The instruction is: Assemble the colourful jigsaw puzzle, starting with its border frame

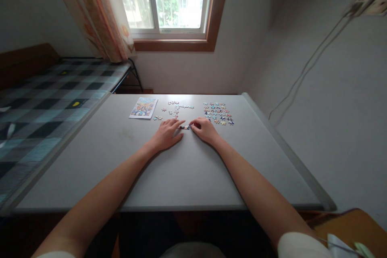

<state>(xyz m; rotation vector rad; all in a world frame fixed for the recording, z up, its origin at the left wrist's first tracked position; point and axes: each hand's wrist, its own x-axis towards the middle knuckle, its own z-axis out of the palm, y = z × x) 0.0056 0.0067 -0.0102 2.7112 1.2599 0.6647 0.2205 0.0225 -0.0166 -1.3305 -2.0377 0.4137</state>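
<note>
Near the middle of the white table (181, 177), a short strip of joined puzzle pieces (185, 127) lies between my hands. My left hand (168, 133) rests at its left end, fingers apart, with a fingertip by the strip. At the right end, my right hand (203, 129) has thumb and fingertips pinched together; anything between them is too small to make out. Beyond my left hand is a partly joined puzzle border (185, 107). Rows of loose pieces (216, 111) lie behind and to the right of my right hand.
A colourful picture sheet (143, 108) lies at the back left of the table. A few loose pieces (157, 118) sit between it and the border. A bed with a checked cover (60, 96) stands left, a wall is at the right, and a window (178, 0) is behind.
</note>
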